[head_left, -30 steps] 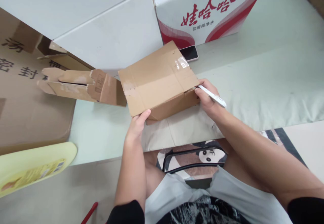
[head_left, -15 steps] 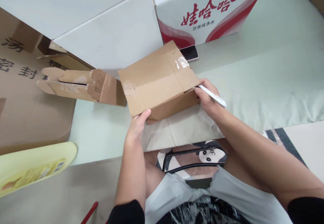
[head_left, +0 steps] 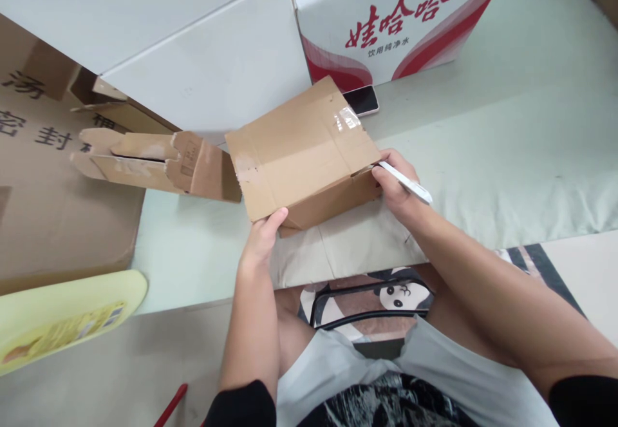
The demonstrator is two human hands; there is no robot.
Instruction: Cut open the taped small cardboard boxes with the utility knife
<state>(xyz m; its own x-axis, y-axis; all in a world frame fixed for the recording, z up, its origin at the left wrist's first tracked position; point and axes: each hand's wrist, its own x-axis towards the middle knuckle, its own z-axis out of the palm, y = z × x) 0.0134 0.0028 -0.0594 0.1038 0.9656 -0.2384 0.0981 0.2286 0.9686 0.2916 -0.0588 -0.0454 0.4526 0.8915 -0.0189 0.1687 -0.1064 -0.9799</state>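
A small brown cardboard box point(head_left: 299, 150) lies tilted on the pale green table point(head_left: 483, 156), with strips of clear tape on its top. My left hand point(head_left: 263, 237) grips the box's near left corner, thumb on top. My right hand point(head_left: 398, 185) is closed round a slim white cutter point(head_left: 405, 182), its tip set against the box's right edge. A torn cardboard flap point(head_left: 159, 163) sticks out from the box to the left.
A white carton with red lettering point(head_left: 386, 21) stands behind, with a phone point(head_left: 361, 100) lying at its foot. A plain white box point(head_left: 193, 47) is behind left. A big brown carton point(head_left: 48, 176) fills the left. A yellow packet point(head_left: 62, 324) lies at lower left.
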